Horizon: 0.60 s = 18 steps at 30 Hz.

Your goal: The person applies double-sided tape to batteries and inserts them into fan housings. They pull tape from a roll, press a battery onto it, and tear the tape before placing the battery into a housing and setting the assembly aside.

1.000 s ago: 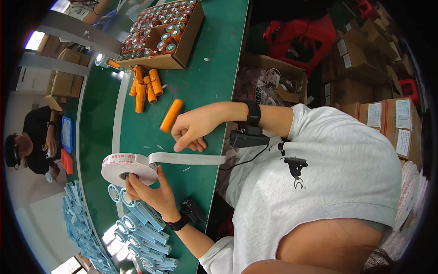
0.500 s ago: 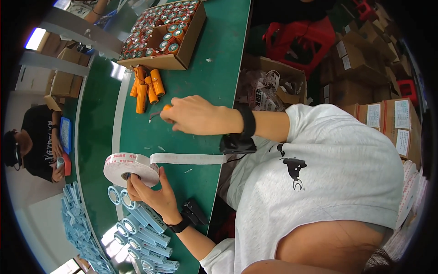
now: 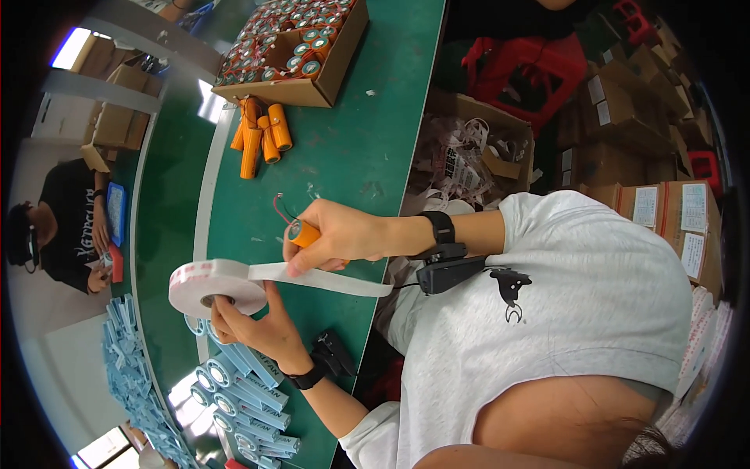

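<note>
Right hand [image 3: 334, 233] grips orange cell [image 3: 303, 233], perhaps tape [image 3: 344, 283]

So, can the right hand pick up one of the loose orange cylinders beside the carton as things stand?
Probably not: the right hand is holding another orange cylinder, its thumb over the white tape. The way to the loose orange cylinders looks free, though, across the green tabletop.

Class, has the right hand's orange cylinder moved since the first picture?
Yes: the orange cylinder, now in the right hand, moved away from the box of cylinders, toward the tape strip.
</note>
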{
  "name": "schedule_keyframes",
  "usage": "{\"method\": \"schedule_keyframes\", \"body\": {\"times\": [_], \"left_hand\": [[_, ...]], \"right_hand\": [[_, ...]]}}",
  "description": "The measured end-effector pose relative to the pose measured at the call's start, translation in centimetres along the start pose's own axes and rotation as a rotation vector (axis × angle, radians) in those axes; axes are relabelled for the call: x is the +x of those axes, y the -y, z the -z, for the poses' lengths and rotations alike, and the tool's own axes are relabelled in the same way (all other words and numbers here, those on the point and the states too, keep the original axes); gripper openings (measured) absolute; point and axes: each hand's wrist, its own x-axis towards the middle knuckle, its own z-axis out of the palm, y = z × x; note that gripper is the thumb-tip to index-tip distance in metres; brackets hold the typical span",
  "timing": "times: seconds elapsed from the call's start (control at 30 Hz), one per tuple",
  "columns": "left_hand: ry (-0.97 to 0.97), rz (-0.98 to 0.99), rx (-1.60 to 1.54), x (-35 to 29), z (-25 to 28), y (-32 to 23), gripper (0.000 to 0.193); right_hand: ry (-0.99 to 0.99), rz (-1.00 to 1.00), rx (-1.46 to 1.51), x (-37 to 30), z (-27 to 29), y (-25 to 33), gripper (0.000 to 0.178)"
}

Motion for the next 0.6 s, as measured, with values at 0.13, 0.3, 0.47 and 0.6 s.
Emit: {"method": "schedule_keyframes", "body": {"times": [0.13, 0.3, 0.47, 0.6], "left_hand": [[-0.035, 0.058, 0.018, 1.2, 2.4, -0.3, 0.064], [-0.067, 0.018, 0.039, 0.9, 2.2, 1.3, 0.064], [-0.083, -0.014, 0.061, 0.2, 2.0, -0.2, 0.062], [-0.038, -0.023, 0.019, -0.1, 0.8, -0.7, 0.06]], "right_hand": [[0.245, 0.148, -0.364, -1.4, 1.0, 0.0, 0.018], [0.154, 0.041, -0.664, -1.3, 2.3, 5.7, 0.02], [-0.041, 0.546, -0.423, 3.6, -2.9, 4.8, 0.02], [-0.036, 0.476, -0.587, 5.0, -3.8, 3.7, 0.022]]}}
